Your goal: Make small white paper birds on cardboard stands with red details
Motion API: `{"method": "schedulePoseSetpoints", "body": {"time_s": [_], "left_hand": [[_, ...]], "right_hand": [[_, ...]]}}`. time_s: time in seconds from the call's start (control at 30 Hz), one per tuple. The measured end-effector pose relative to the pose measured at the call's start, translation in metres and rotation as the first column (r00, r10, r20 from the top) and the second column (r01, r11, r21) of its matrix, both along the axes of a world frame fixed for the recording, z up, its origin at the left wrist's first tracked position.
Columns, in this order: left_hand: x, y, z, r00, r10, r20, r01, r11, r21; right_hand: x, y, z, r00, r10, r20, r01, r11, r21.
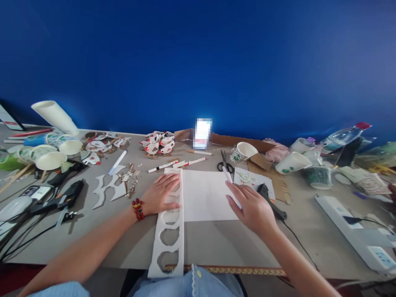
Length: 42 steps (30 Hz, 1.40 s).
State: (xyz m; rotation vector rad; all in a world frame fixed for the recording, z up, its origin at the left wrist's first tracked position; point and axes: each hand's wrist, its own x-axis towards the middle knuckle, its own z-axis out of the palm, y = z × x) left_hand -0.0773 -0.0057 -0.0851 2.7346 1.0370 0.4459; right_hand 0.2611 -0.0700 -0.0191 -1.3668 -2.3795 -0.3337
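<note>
My left hand (pixel 159 194) rests with fingers stretched out on a white foam strip (pixel 181 239) that has a row of rounded cut-outs. That strip lies along the left edge of a blank white sheet (pixel 206 194) and reaches past the table's front edge. In my right hand (pixel 253 208), over the sheet's right side, is a slim white pen (pixel 227 176); its lower end is partly hidden by my fingers. Just beyond that hand lie black scissors (pixel 225 163) and a paper with a green drawing (pixel 247 178).
White bird figures (pixel 157 143) stand at the back, near a lit phone (pixel 202 134). Foam offcuts (pixel 107 187) and scraps lie left, beside a black glue gun (pixel 66 198) with a cord. Paper cups (pixel 292 163), a bottle (pixel 343 138) and a power strip (pixel 346 231) occupy the right.
</note>
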Motion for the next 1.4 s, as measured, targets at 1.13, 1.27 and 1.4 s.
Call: {"method": "schedulePoseSetpoints", "body": {"time_s": [1.13,1.27,1.4], "left_hand": [[0.008,0.016,0.099,0.840,0.339,0.423,-0.493,0.803,0.336],[0.015,0.019,0.101,0.822,0.319,0.472,-0.510,0.779,0.364],[0.013,0.025,0.102,0.796,0.314,0.518,-0.537,0.761,0.363]], "right_hand": [[-0.085,0.049,0.044,0.755,-0.109,-0.647,-0.415,0.684,-0.600],[-0.068,0.063,0.063,0.810,-0.089,-0.580,-0.344,0.730,-0.591],[-0.062,0.074,0.082,0.838,-0.021,-0.545,-0.339,0.763,-0.551]]}}
